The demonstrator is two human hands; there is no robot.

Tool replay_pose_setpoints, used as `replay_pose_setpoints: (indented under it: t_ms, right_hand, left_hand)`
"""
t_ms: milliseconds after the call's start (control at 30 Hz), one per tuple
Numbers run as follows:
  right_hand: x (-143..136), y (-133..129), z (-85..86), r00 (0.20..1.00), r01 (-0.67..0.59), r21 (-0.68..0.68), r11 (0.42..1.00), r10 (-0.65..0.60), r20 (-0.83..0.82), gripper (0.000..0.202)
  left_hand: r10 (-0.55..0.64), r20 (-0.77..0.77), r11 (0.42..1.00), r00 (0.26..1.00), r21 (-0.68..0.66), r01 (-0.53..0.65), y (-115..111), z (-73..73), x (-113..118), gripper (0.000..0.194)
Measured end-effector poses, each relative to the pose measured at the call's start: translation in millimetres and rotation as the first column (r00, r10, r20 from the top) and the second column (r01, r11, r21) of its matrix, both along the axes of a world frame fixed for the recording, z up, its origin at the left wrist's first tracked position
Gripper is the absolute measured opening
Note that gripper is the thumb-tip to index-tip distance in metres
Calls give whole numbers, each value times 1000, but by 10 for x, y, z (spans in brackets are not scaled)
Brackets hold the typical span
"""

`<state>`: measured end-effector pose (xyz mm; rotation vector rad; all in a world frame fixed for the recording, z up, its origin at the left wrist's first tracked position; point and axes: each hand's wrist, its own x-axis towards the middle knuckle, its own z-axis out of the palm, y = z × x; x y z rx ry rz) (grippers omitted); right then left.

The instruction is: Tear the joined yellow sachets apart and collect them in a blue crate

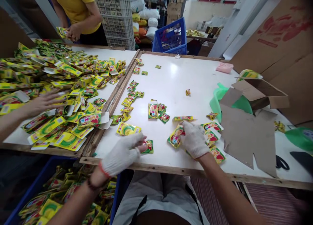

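My left hand [122,155], in a white glove with bare fingertips, is at the table's front edge. Its fingers are curled over the left end of a small green and red sweet packet [148,147]. A yellow carton [129,129] lies just beyond that hand. My right hand [195,139], also gloved, grips a yellow and red sweet box [176,136], its fingers closed on the near right side. Several similar boxes [211,136] lie beside the right wrist. Ahead, an upright-facing carton [153,110] lies against small packets [164,117], and a narrow yellow box [183,118] sits nearby.
A wooden strip [117,88] divides the white table [166,84] from a heap of yellow cartons [73,74]. A co-worker's hand [46,101] reaches over the heap; another person [80,16] stands behind. Opened cardboard [246,133] and a green basin [216,101] are right; a blue crate [31,202] is below left.
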<state>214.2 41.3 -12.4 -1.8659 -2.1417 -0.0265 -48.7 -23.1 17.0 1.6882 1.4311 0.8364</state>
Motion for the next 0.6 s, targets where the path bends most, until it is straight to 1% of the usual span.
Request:
replay_pose_setpoints:
  t_ms: [67,100,167,200,233,267,300,333,367,400,433,500,567,600]
  right_hand:
    - [-169,-146,-1,982,-157,60,986,163,-101,34]
    - [-237,-223,-10,957,-238,88,967,249,-149,34]
    - [-319,-364,-64,880,-369,144,918,395,-264,37]
    - [-333,-423,-112,840,-383,183,906,423,-339,37]
    - [-333,-473,-172,809,-343,223,912,408,-423,37]
    - [-325,-516,-241,779,-263,244,933,355,-517,34]
    - [-314,-551,-311,737,-169,229,959,277,-617,31]
    - [-303,-579,-377,681,-93,171,981,188,-708,29]
    - [-297,-601,-432,625,-54,92,994,106,-774,27]
    - [-295,-615,-472,584,-56,17,998,47,-810,27]
    - [-299,-622,-493,564,-82,-37,996,16,-826,26]
    - [-313,-610,-482,581,-120,-67,990,16,-814,22]
    - [-326,-570,-421,617,-141,-68,988,34,-786,15]
    - [-330,-544,-384,621,-157,-86,984,30,-783,14]
  left_hand:
    - [12,90,1000,996,19,-14,89,-267,322,29]
    - [13,133,999,991,29,-17,126,-383,458,30]
    - [27,259,999,966,16,-32,171,-556,643,30]
    - [31,333,1000,942,-15,-27,181,-613,692,28]
    - [37,402,998,915,-52,-18,182,-651,714,26]
    - [46,451,997,891,-81,-10,180,-672,717,25]
    - [51,475,995,878,-97,-6,174,-679,706,24]
    - [53,477,995,878,-100,-6,169,-673,686,24]
    - [52,461,996,886,-94,-9,165,-658,663,23]
    - [45,432,996,901,-86,-8,163,-635,641,21]
    - [32,397,997,917,-80,0,165,-607,622,19]
    - [-1,346,997,938,-73,28,176,-549,598,14]
    - [-44,319,995,947,-71,70,191,-504,590,12]
    - [-52,315,994,948,-71,79,198,-489,590,14]
